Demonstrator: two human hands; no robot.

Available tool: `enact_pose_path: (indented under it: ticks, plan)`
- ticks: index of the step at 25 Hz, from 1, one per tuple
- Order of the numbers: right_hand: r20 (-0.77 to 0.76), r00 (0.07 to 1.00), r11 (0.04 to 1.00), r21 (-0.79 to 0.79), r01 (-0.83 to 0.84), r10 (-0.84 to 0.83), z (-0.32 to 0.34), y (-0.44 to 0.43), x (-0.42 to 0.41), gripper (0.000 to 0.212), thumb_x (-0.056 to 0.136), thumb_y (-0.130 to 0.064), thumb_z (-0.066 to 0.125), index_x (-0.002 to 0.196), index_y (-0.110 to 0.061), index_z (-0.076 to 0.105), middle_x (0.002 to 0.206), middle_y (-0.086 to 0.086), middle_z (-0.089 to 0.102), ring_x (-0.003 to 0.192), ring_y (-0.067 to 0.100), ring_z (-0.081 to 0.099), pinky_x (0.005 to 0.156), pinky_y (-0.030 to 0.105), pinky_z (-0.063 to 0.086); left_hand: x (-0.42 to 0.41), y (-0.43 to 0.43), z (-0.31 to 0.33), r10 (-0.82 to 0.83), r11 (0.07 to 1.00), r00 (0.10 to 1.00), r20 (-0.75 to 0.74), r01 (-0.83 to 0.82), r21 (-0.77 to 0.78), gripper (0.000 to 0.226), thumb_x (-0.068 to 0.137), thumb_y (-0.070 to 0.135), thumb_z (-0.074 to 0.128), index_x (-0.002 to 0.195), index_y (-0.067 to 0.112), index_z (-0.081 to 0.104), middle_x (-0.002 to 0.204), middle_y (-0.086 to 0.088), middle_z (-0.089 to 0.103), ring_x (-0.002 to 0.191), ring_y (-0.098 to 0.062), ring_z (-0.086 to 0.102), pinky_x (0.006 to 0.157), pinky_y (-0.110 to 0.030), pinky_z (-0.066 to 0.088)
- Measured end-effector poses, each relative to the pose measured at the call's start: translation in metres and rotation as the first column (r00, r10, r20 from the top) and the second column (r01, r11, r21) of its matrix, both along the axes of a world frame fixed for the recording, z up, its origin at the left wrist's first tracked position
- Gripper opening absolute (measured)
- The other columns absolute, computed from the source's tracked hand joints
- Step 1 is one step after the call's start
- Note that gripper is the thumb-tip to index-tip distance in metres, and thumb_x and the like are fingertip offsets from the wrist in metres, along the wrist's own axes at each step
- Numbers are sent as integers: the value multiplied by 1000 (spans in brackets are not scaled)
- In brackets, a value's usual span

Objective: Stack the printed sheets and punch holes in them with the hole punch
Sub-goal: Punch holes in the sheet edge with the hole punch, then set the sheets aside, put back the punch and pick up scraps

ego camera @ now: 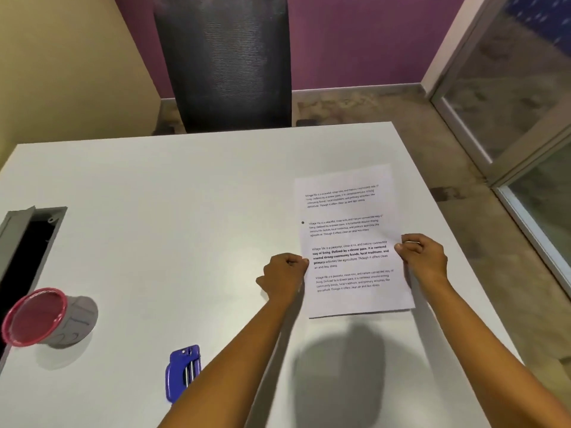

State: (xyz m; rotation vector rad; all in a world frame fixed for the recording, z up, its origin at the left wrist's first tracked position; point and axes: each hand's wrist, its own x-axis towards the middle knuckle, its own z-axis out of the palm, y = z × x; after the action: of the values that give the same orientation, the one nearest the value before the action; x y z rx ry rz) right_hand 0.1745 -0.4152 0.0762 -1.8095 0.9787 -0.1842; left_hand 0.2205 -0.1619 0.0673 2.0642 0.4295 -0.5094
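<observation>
printed sheets [349,239] lie flat on the right side of the white counter [185,196], long axis running away from the person, text top at the far end, slightly skewed. of the hands, left hand [285,273] curls onto the left long edge and right hand [423,256] pinches the right long edge. blue hole punch [182,373] sits well apart, near-left.

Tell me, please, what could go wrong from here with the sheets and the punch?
The white printed sheets are held at their side edges by the left hand and right hand; they could slide out of line, giving mismatched holes. The blue hole punch lies beside the left forearm, which might knock it.
</observation>
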Motion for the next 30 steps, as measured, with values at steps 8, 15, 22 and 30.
enact_pose_path:
  ticks: [8, 15, 22, 30]
  plan:
    - [-133, 989, 996, -70, 47, -56, -38, -38, 38, 21, 79, -3, 73, 100, -8, 71, 72, 2, 67, 85, 18, 61, 83, 22, 40, 23, -51, -37, -199, 892, 980, 4, 179, 414, 21, 84, 34, 54, 76, 25, 71, 81, 7, 75, 78, -18, 65, 78, -37, 21]
    - [-153, 985, 982, -185, 47, -76, -57, -39, 39, 17, 80, -1, 73, 96, -6, 72, 87, 13, 73, 74, 17, 60, 64, 10, 39, 27, -59, -44, -208, 843, 978, 1, 179, 508, 20, 86, 37, 58, 68, 27, 56, 80, 3, 74, 79, -21, 67, 82, -37, 24]
    - [-72, 996, 957, -288, 23, -46, -56, -33, 32, 15, 81, 2, 70, 96, 2, 71, 90, 20, 71, 76, 22, 59, 77, 23, 42, 25, -57, -48, -248, 824, 969, -8, 215, 524, 21, 87, 46, 61, 82, 25, 63, 88, 5, 70, 87, -21, 64, 83, -38, 28]
    - [148, 989, 986, -163, 26, -2, -39, 19, -13, 12, 87, -4, 64, 89, -15, 68, 83, 7, 71, 69, 8, 64, 68, 20, 54, -12, -15, -32, -60, 995, 981, 185, 75, -72, 7, 89, 29, 64, 93, 24, 60, 83, 12, 67, 81, -6, 64, 85, -33, 26]
